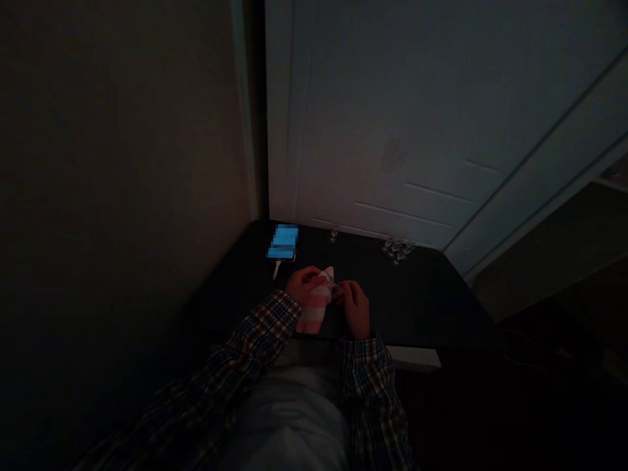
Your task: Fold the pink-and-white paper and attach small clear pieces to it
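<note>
A pink-and-white striped sock [313, 313] lies on the dark table, its far end raised between my hands. My left hand [303, 285] is closed on the left side of that end, fingers bent over the fabric. From the right, my right hand [355, 305] pinches a small, clear, shiny piece [334, 284] against the sock's edge. Dim light hides the exact shape of this piece and how it meets the fabric.
At the back left of the black table [412, 307], a phone [283, 242] is lit blue, with a white cable [277, 269] plugged in. Several clear, shiny pieces [396, 249] are heaped at the back right; more [333, 236] lie near the white panel [363, 118]. A wall [122, 144] stands left.
</note>
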`<state>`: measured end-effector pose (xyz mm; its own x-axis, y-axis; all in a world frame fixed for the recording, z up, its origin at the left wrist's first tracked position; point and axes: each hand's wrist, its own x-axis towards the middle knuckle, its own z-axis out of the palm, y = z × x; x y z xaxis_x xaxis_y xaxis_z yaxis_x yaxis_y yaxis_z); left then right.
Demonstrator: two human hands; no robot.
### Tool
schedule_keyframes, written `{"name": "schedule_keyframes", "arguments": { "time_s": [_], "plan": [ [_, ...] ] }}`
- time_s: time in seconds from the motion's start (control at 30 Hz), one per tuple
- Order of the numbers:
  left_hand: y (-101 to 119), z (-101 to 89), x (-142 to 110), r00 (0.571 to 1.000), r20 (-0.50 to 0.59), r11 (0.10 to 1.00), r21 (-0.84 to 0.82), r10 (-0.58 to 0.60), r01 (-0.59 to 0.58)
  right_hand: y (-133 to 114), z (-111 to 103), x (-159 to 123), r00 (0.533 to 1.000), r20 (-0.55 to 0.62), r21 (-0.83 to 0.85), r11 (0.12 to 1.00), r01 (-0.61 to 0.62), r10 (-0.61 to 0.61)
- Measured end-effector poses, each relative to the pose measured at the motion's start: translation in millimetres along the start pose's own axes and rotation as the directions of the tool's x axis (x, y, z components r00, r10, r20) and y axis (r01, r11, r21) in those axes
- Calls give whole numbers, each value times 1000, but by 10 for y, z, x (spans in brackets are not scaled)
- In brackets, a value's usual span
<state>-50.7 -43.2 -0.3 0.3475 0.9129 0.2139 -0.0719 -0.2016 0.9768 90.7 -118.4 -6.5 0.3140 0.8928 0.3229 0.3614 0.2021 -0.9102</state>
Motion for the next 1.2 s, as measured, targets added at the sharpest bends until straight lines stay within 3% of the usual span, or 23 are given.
{"name": "schedule_keyframes", "arguments": {
  "time_s": [0.2,0.6,0.9,1.2],
  "plan": [
    [-47,-18,33,998,-68,1000,-20,-3,2,-60,5,-18,997,63,72,997,31,-36],
    [1,-1,12,999,-9,999,10,-43,43,-30,-12,-15,999,51,35,999,-18,17],
    [-1,6,9,1000,16,999,54,-3,2,-7,-7,-4,998,55,-36,999,-20,22],
    [-20,-3,12,1000,0,1000,-19,9,-9,-65,10,-24,996,84,113,993,27,-37]
  ]
}}
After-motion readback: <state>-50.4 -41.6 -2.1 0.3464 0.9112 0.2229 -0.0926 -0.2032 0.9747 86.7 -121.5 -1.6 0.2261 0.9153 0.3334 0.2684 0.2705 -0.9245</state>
